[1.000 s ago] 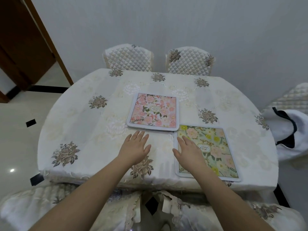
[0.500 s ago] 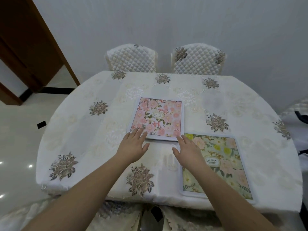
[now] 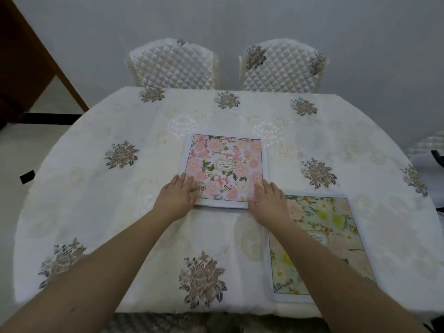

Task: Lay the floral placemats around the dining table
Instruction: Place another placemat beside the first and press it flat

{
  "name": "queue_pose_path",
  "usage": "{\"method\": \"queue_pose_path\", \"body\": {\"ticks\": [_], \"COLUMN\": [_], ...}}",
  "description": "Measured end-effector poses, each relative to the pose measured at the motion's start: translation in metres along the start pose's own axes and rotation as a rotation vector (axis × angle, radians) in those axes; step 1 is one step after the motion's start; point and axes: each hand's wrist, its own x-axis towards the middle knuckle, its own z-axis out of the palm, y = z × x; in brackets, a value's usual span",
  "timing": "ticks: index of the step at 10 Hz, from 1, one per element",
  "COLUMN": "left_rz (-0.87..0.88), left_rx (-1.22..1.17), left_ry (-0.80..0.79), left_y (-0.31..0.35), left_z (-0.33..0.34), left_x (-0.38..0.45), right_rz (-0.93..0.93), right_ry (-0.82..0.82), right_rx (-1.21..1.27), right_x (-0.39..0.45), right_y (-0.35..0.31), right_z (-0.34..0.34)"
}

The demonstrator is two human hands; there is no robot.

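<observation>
Both hands lie flat on the near corners of the pink mat (image 3: 224, 168), which sits near the middle of the bench (image 3: 96, 188). The left hand (image 3: 177, 195) covers the near left corner, the right hand (image 3: 269, 200) the near right corner. Each grip is open: fingers stretched out, palms down, nothing pinched or lifted.

A second mat, the green mat (image 3: 319, 243), lies to the right and nearer the person, its far left corner just beside the right hand; the right forearm crosses over it. Two quilted chairs (image 3: 173, 63) stand at the far side, well apart from both mats.

The pink mat looks thin, light and flat, with a pale border and clean straight edges, so it is probably a stiffish sheet and not loose cloth. Its near edge seems to stand a little thick above the cloth, so it may be more than one mat stacked; that cannot be told for sure. On an embroidered tablecloth (image 3: 204, 277) it should slide easily under flat palms, yet the cloth may drag and wrinkle with it.

To carry it, the best hold seems to be the two near corners or the side edges, thumb under and fingers on top, keeping it level so it does not bend or slip.
</observation>
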Motion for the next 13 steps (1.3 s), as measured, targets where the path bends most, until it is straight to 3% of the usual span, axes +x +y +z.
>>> {"method": "queue_pose_path", "body": {"ticks": [5,7,9,10,13], "left_rz": [-0.174,-0.264,-0.296,-0.35,-0.442], "left_rx": [-0.365,-0.622,-0.739,-0.857,-1.097], "left_ry": [-0.089,-0.061,0.032,0.166,0.211], "left_y": [0.008,0.006,0.012,0.01,-0.004], "left_z": [0.0,-0.007,-0.013,-0.02,-0.04], "left_x": [0.051,0.053,0.044,0.04,0.024], "right_rz": [0.257,0.228,0.207,0.275,0.363], "right_ry": [-0.129,0.058,0.178,0.212,0.205], "right_rx": [0.397,0.403,0.645,0.827,1.082], "right_x": [0.058,0.05,0.038,0.035,0.011], "right_y": [0.004,0.0,-0.005,-0.007,-0.002], "right_z": [0.016,0.017,0.008,-0.001,-0.011]}}
